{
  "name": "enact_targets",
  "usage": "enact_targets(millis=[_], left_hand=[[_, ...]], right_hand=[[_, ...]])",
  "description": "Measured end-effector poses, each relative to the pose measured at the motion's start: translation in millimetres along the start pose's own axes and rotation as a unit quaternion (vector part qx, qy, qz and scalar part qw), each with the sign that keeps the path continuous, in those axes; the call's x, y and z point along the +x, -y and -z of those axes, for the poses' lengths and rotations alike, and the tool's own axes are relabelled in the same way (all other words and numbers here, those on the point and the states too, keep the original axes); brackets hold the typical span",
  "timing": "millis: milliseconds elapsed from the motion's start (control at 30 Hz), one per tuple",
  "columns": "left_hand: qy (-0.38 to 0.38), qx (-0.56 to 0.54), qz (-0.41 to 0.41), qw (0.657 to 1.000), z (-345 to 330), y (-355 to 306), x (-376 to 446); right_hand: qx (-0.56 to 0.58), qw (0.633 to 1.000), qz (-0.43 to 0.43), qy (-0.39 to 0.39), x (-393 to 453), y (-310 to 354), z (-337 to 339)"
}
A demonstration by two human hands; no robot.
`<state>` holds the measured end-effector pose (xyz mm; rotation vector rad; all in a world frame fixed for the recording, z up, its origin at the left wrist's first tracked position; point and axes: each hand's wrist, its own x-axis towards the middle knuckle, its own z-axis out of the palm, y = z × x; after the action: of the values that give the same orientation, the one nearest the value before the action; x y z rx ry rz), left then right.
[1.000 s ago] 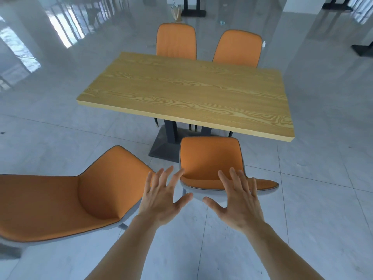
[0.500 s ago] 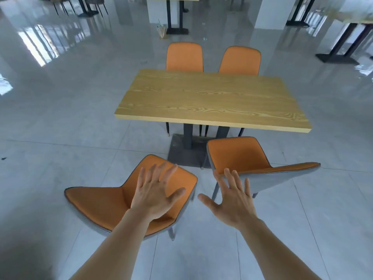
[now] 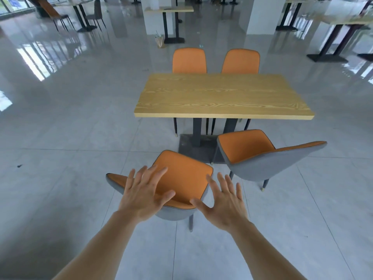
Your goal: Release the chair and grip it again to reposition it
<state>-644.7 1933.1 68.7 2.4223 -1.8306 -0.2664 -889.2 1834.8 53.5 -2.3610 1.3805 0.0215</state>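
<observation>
While hands [image 3: 182,197] stay spread, nearest chair [image 3: 181,174] looks farther.

— What stands beyond the nearest seat?

— A wooden table [image 3: 222,96] on a dark pedestal base [image 3: 196,147], with two orange chairs [image 3: 189,60] tucked in at its far side and another orange chair [image 3: 260,156] turned askew at its near right corner.

— And further back?

— White pillars [image 3: 260,15], more tables [image 3: 168,10], dark chairs [image 3: 94,13] and a glossy grey tiled floor [image 3: 70,118].
</observation>
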Motion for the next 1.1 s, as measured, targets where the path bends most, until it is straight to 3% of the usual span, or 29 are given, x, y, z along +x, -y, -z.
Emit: enact_targets(millis=[300,667,833,1100], left_hand=[[0.003,-0.033,-0.02,0.999,-17,71,-42],[0.034,-0.073,-0.099,0.992,-54,181,12],[0.059,-0.073,-0.141,0.986,-64,209,49],[0.006,-0.08,-0.146,0.986,-78,215,70]], right_hand=[[-0.014,0.999,-0.017,0.027,-31,67,-50],[0.007,0.998,-0.049,0.027,31,162,-124],[0.037,0.991,-0.129,0.028,54,169,-153],[0.011,0.993,-0.109,-0.035,75,156,-163]])
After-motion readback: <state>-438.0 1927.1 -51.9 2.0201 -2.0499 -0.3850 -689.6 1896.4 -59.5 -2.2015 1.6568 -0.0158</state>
